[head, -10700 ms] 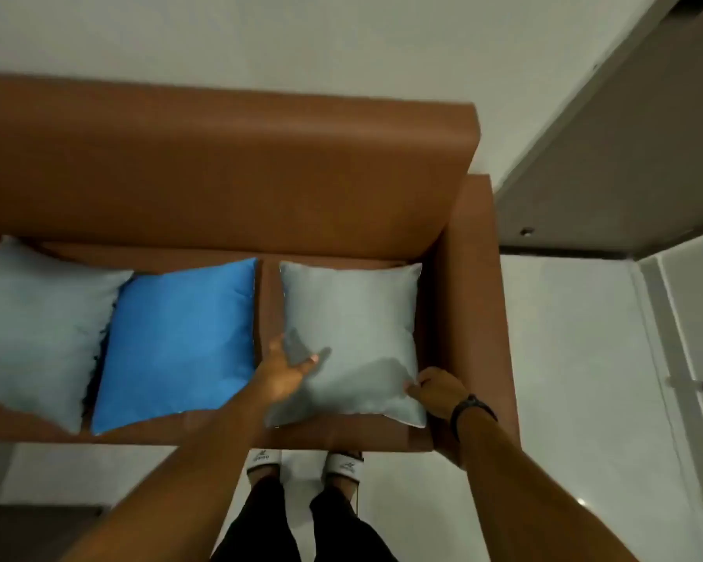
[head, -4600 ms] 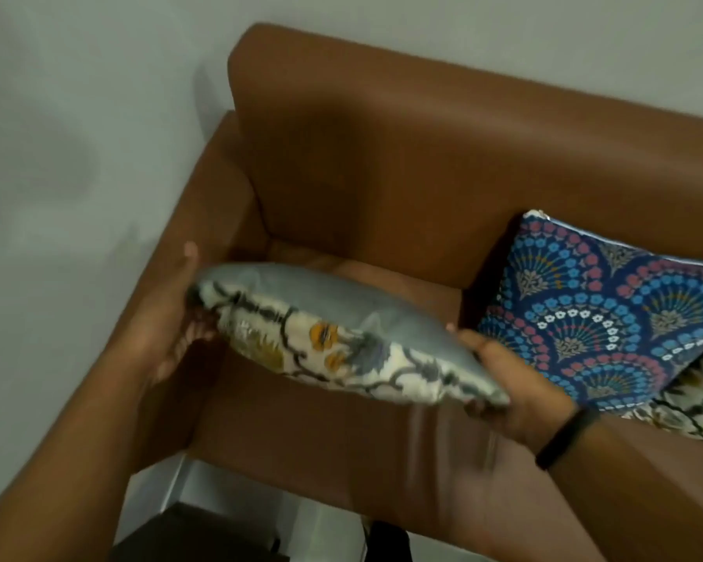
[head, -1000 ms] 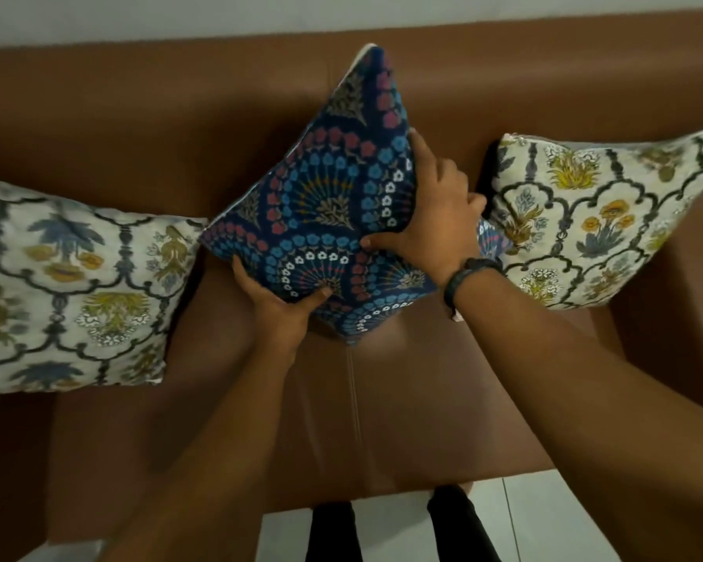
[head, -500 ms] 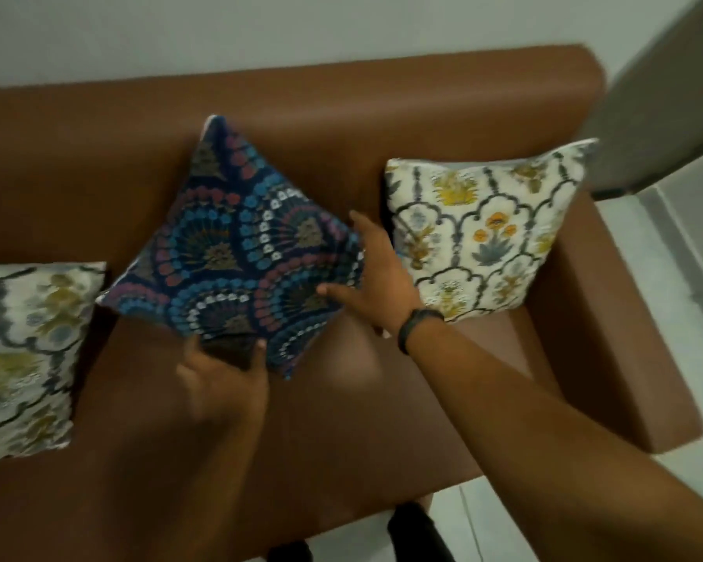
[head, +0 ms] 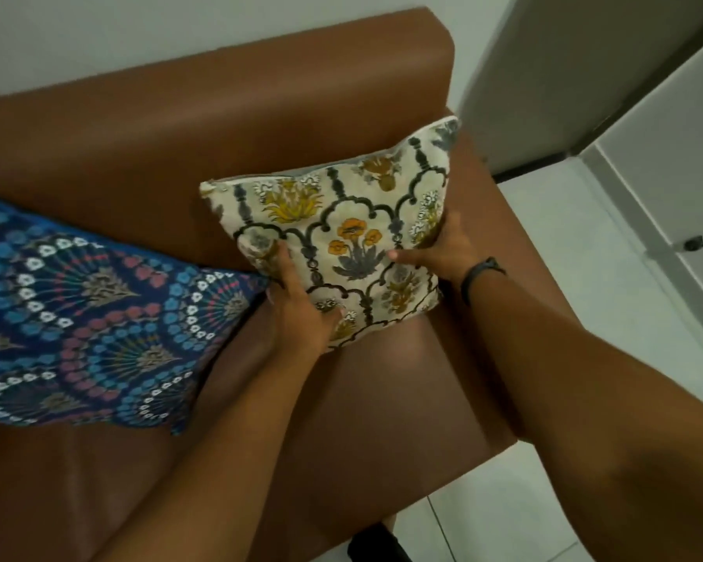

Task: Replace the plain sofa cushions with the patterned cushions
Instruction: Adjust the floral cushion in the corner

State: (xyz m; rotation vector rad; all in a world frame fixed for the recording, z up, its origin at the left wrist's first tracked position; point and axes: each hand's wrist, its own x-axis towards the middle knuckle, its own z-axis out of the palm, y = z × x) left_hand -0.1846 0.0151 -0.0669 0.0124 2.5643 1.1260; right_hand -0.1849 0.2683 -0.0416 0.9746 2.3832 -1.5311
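Note:
A cream floral cushion (head: 341, 221) with yellow flowers leans against the backrest at the right end of the brown sofa (head: 179, 127). My left hand (head: 297, 306) grips its lower left corner. On its right edge sits my right hand (head: 443, 249), thumb across the front. A dark blue fan-patterned cushion (head: 78, 326) rests on the seat to the left, standing on one corner, with neither hand touching it. No plain cushion is in view.
The sofa's right armrest (head: 504, 237) runs just beside the floral cushion. Beyond it lie white floor tiles (head: 585, 245) and a grey door (head: 585, 66). Bare seat (head: 362, 419) stretches in front of both cushions.
Both hands have let go of the blue cushion and moved right onto the floral cushion. The view has swung right, so the left floral cushion is out of frame.

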